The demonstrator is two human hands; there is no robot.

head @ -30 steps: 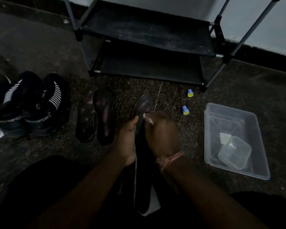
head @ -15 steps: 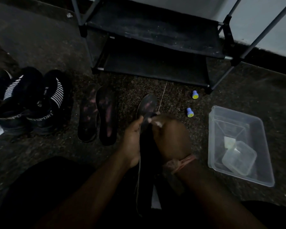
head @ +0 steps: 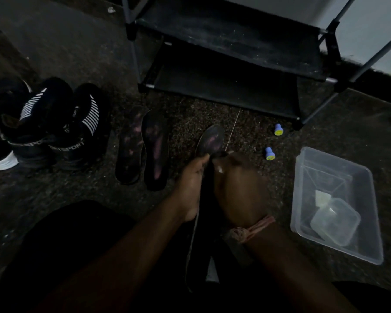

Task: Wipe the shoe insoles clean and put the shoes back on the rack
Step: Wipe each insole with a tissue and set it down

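Dark speckled floor [head: 54, 211] fills my view, dim enough that fine detail is lost, with the rack [head: 230, 55] standing against the wall straight ahead and its two shelves bare as far as I can see. I see the insole [head: 209, 143] held in front of me, its long axis running straight away from the body: the toe end points at the rack and shows above both hands, while the heel end runs back down between the forearms toward my lap. My left hand [head: 190, 188] grips its left edge, thumb curled over the top near the front. My right hand [head: 239, 188] is curled on the insole's right side, with something pale just showing at the fingertips; I judge it to be a wipe, but it is too small to be sure. Both hands sit about level on the insole, so the unwiped toe lies ahead of them, and I judge the next stroke runs forward along that axis. Two more insoles [head: 145, 150] lie side by side on the floor to the left, parallel to the held one, nearer the left hand. The shoes [head: 61, 129] stand farther left, well apart from the rack. A tub [head: 321, 163] sits to the right.
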